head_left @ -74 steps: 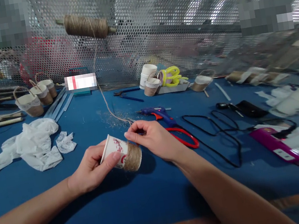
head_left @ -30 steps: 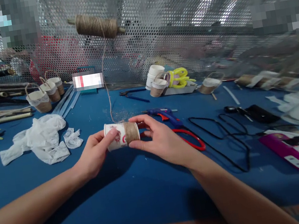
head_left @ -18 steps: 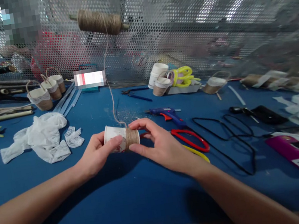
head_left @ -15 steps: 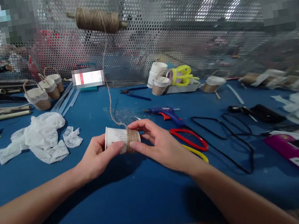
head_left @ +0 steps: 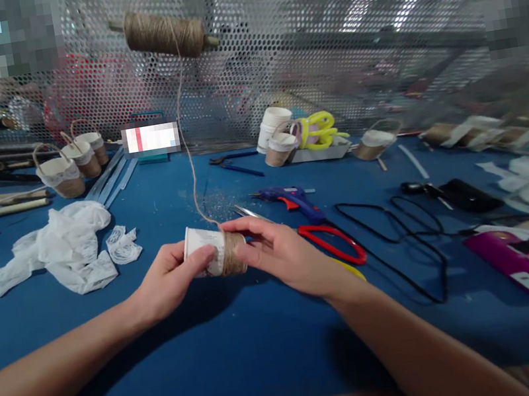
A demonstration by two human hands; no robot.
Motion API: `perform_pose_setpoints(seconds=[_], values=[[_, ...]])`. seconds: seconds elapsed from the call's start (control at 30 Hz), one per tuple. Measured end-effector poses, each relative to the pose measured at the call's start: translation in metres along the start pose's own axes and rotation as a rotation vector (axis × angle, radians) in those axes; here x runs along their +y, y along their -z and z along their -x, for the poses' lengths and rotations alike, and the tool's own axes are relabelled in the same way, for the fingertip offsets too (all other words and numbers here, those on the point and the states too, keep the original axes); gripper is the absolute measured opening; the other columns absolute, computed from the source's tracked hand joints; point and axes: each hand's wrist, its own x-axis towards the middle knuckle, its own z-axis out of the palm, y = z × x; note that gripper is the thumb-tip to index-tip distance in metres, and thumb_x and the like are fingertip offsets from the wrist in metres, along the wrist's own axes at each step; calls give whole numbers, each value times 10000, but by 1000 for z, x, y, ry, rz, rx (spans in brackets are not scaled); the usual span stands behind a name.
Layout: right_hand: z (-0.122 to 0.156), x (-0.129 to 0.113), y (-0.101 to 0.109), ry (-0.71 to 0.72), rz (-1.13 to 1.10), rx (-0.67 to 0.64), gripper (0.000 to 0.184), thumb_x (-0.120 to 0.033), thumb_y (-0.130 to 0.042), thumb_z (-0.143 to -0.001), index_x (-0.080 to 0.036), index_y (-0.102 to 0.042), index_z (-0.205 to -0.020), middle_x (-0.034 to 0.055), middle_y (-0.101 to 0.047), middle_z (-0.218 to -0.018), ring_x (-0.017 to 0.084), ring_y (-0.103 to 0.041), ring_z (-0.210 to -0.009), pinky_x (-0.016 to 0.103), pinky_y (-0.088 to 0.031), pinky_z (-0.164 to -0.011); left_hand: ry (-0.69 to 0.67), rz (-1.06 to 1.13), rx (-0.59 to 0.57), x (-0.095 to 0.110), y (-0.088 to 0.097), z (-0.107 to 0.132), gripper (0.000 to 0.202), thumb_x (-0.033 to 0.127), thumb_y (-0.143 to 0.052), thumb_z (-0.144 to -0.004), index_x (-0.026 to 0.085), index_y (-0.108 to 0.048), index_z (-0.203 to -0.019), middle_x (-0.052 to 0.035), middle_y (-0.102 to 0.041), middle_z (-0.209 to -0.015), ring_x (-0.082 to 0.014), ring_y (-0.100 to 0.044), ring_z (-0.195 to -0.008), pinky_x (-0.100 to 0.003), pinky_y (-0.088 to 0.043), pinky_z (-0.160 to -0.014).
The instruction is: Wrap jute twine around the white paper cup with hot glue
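A white paper cup [head_left: 203,240] lies on its side between my hands, above the blue table. Brown twine [head_left: 233,251] is wound round its right part. My left hand [head_left: 169,273] grips the cup's left, rimmed end, thumb along the side. My right hand [head_left: 269,244] is closed round the twine-wrapped end, thumb in front and fingers behind. From the cup a loose strand [head_left: 190,163] runs up to a twine spool [head_left: 163,34] on a rod at the mesh wall. Just beyond my right hand lie scissors [head_left: 331,241] with red and yellow handles, partly hidden by it.
A blue glue gun [head_left: 289,199] and pliers [head_left: 236,162] lie beyond the hands. White lace [head_left: 70,239] is heaped at left, near small twine-wrapped cups with handles [head_left: 63,179]. At right are a black cable [head_left: 396,271] and a purple power strip [head_left: 516,265].
The cup has turned slightly in my hands, and the right thumb has shifted a little along the twine. The whole view has moved slightly, and the scissors' blades show more.
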Motion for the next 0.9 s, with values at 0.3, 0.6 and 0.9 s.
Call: perform_pose_setpoints(seconds=[0.3, 0.6, 0.9], values=[[-2, 7, -9, -194, -389, 35, 229, -333, -622, -705, -171, -576, -859, 28, -602, -866, 112, -550, -754, 257, -443, -675, -49, -213, -114, -3, -4, 6, 243, 314, -524, -761, 116, -619, -657, -6, -559, -599, -113, -443, -565, -221, -381, -561], [-1, 12, -13, -182, -365, 27, 218, -313, -665, -648, -174, -538, -758, 5, -579, -809, 119, -536, -759, 275, -420, -726, -179, -405, -205, -1, -5, 9, 251, 275, -484, -778, 122, -558, -593, 24, -416, -544, -83, -300, -495, -199, -281, -446], [-2, 8, -14, -186, -403, 141, 179, -303, -626, -670, -160, -522, -699, 36, -590, -881, 112, -528, -735, 270, -414, -682, -39, -222, -145, -6, -5, 6, 204, 287, -529, -742, 117, -601, -656, 12, -505, -577, -100, -397, -538, -223, -348, -543]])
